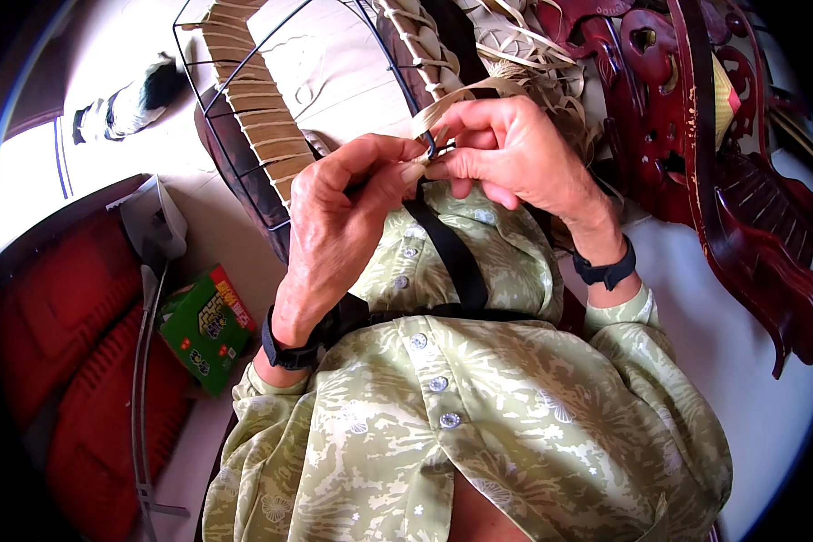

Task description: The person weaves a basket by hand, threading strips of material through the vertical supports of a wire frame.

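Note:
My left hand (334,217) is closed, thumb and forefinger pinching a flat cream strip (461,96) at a dark metal rod (432,143) near the middle of the view. My right hand (515,158) grips the same strip from the other side of the rod, fingers curled. The rod is part of a black wire frame (239,61) whose near part lies just above my lap. Along that frame runs a side wound with tan strips (248,95), and another bar (414,45) is laced with pale strips.
A heap of loose strips (519,50) lies behind my right hand. A carved red-wood chair (705,181) fills the right. At left are red cushioned seating (72,352), a green box (203,330), a grey metal stand (158,212) and a dark bundle (131,99).

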A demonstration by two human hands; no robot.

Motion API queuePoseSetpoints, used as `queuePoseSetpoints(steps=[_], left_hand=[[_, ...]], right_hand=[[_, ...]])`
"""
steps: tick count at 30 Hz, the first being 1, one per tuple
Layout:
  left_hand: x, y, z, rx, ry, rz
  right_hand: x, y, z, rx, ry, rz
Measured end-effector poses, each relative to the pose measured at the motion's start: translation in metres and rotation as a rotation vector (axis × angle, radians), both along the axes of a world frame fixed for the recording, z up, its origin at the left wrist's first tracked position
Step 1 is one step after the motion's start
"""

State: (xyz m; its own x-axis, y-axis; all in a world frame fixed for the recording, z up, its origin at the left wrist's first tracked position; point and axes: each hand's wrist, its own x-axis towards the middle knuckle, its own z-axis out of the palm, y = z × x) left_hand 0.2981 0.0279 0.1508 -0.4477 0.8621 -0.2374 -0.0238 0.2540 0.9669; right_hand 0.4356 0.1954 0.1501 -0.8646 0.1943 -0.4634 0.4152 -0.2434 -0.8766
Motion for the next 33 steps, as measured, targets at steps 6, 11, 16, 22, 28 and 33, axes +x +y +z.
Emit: queuePoseSetpoints(steps=[6, 11, 16, 22, 28, 33], left_hand=[[0.004, 0.002, -0.001, 0.01, 0.009, 0.027], [0.003, 0.003, 0.001, 0.003, -0.049, 0.042], [-0.002, 0.005, 0.006, -0.06, -0.155, 0.026], [-0.009, 0.007, 0.014, -0.122, -0.233, -0.03], [-0.013, 0.009, 0.015, -0.123, -0.229, -0.072], [-0.011, 0.005, 0.008, -0.078, -0.202, -0.07]], right_hand=[[-0.011, 0.014, 0.015, 0.083, -0.056, 0.171], [-0.007, 0.011, 0.015, 0.066, -0.033, 0.081], [0.027, -0.028, -0.004, 0.219, 0.105, -0.43], [0.026, -0.067, -0.001, 0.083, 0.021, -0.465], [0.02, -0.08, -0.003, -0.476, 0.122, -0.558], [0.012, -0.079, -0.018, -0.33, 0.123, -0.552]])
